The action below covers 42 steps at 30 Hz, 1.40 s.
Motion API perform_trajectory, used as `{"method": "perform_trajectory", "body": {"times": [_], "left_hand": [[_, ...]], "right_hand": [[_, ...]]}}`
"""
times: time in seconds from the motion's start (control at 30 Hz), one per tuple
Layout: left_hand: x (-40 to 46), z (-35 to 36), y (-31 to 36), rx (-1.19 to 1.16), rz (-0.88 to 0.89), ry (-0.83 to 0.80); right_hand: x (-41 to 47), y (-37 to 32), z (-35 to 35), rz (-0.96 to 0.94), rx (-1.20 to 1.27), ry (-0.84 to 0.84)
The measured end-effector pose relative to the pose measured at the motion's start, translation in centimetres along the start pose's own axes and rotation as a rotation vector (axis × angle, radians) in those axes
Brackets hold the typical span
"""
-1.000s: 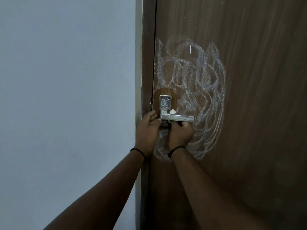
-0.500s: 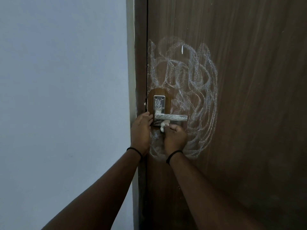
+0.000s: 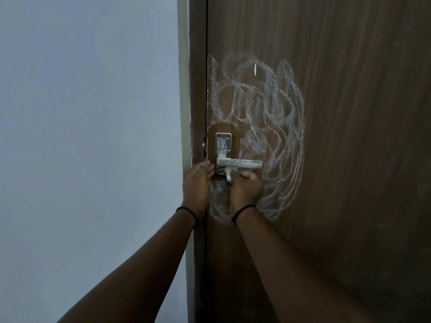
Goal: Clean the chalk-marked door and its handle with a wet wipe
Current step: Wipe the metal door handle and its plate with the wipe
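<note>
A brown wooden door [image 3: 349, 136] carries a wide tangle of white chalk scribbles [image 3: 275, 108] around its handle. The silver lever handle [image 3: 240, 163] and its backplate [image 3: 223, 145] also bear chalk marks. My right hand [image 3: 246, 190] sits just under the lever, fingers curled round a small white wet wipe [image 3: 229, 174] that pokes out against the backplate's lower part. My left hand [image 3: 197, 183] rests on the door's edge beside the backplate, fingers straight and touching it. A patch right around the backplate looks free of chalk.
The dark door frame [image 3: 197, 66] runs down the left of the door, and a pale blue-white wall [image 3: 88, 136] fills the left half of the view. Both wrists wear thin black bands.
My right hand dropped with the wipe from the top of the lever to below it. The view has shifted a little; the left hand stays by the backplate.
</note>
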<state>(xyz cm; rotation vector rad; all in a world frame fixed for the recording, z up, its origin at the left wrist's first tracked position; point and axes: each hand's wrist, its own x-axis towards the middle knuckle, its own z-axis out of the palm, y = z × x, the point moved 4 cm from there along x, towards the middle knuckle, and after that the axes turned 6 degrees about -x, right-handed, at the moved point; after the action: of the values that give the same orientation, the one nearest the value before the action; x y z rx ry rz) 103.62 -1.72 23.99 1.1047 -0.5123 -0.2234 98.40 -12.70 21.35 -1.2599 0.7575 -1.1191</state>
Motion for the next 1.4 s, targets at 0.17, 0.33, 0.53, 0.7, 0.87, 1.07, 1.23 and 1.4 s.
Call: {"method": "perform_trajectory", "body": {"times": [0.17, 0.33, 0.53, 0.7, 0.87, 1.07, 1.23, 1.4], "left_hand": [[0.2, -0.2, -0.4, 0.021, -0.021, 0.006], [0.2, -0.6, -1.0, 0.101, -0.023, 0.081], [-0.3, -1.0, -2.9, 0.233, -0.106, 0.066], [-0.2, -1.4, -2.4, 0.243, -0.027, 0.109], [0.4, -1.1, -1.7, 0.201, -0.004, 0.076], [0.1, -1.5, -2.3, 0.23, -0.019, 0.096], [-0.2, -2.3, -3.3, 0.23, -0.036, 0.118], [-0.3, -2.3, -3.2, 0.21, -0.038, 0.098]], "right_hand": [[0.0, 0.5, 0.1, 0.029, -0.05, -0.045], [-0.1, 0.4, -0.2, 0.026, 0.005, -0.037], [-0.7, -0.3, -1.0, -0.127, -0.253, -0.054], [-1.4, -1.2, -0.9, -0.292, -0.282, -0.004], [-1.5, -0.9, -0.5, -0.371, -0.299, 0.032], [-2.0, 0.4, -0.3, -0.265, -0.05, 0.07], [-2.6, 0.9, -0.2, -0.269, 0.004, 0.065], [-2.1, -0.1, 0.4, -0.338, -0.11, 0.07]]}}
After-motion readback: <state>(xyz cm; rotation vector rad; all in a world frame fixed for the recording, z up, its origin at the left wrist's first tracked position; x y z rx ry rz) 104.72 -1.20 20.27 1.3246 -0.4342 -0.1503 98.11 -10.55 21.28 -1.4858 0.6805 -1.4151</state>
